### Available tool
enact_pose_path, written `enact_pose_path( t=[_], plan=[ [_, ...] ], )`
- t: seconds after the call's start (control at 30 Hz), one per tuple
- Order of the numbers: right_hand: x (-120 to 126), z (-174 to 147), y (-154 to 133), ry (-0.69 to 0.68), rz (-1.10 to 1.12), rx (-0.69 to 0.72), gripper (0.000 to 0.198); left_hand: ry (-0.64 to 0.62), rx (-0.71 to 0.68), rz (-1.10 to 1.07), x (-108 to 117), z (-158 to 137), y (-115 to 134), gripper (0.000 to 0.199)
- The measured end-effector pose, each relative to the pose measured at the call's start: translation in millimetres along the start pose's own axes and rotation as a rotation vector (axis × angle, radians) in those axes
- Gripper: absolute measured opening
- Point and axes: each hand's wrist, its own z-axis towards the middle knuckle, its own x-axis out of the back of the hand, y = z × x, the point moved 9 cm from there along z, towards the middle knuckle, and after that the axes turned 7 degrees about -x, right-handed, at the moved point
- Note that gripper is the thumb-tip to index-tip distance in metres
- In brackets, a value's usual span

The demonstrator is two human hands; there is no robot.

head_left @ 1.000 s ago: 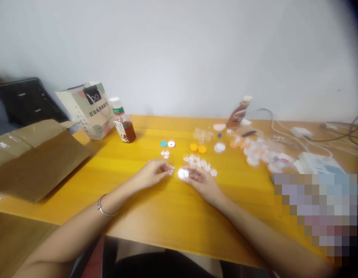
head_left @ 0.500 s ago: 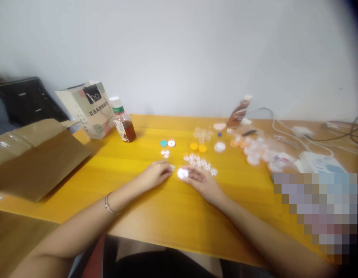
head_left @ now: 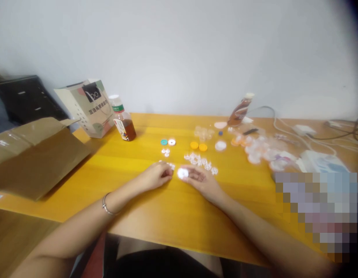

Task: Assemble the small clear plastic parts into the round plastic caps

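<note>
Between the thumb and fingers of my right hand [head_left: 204, 182] is a white round disc [head_left: 182, 173], held just above the table. My left hand [head_left: 158, 176] is closed, fingertips pressed together, low over the table to the left of the disc. Whatever may be in that pinch is hidden. Small white pieces [head_left: 172, 166] show just past its knuckles. Beyond the right hand lies a spread of white openwork pieces [head_left: 198, 160]. Farther back are three small white pieces [head_left: 166, 152], a teal disc [head_left: 164, 142] and another white disc [head_left: 172, 142].
Two orange discs [head_left: 198, 146], a white lid [head_left: 220, 146] and clear plastic pieces [head_left: 204, 133] lie behind. Bottles stand left [head_left: 124, 122] and right [head_left: 240, 111]. A cardboard box [head_left: 39, 158] and paper bag [head_left: 90, 110] occupy the left; plastic pieces [head_left: 258, 148] and cables [head_left: 279, 123] the right.
My left hand's fingers have drawn back and curled a little, showing more of the small white pieces beyond them. The right hand keeps the disc in the same spot.
</note>
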Motion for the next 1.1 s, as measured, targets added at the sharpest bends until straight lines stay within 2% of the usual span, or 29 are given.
enact_pose_path(
  t=[0.3,0.47,0.67,0.93,1.03,1.1],
  plan=[
    [0,1,-1,-0.005,0.006,0.009,0.029,-0.009,0.014,-0.056,3,-2,-1,0.008],
    [-1,1,0,-0.009,-0.002,0.006,0.030,-0.008,0.024,-0.009,4,0,-3,0.006],
    [-1,2,2,-0.013,-0.015,-0.019,0.031,-0.067,0.049,-0.025,0,-2,-2,0.008],
    [-1,0,3,-0.019,-0.020,-0.011,0.031,-0.009,-0.035,0.204,2,-3,7,0.015],
    [-1,1,5,-0.026,-0.008,-0.019,0.032,0.040,-0.092,0.173,8,-3,15,0.016],
    [-2,2,8,-0.041,0.012,-0.030,0.033,0.131,-0.150,0.125,17,-4,23,0.017]
  ],
)
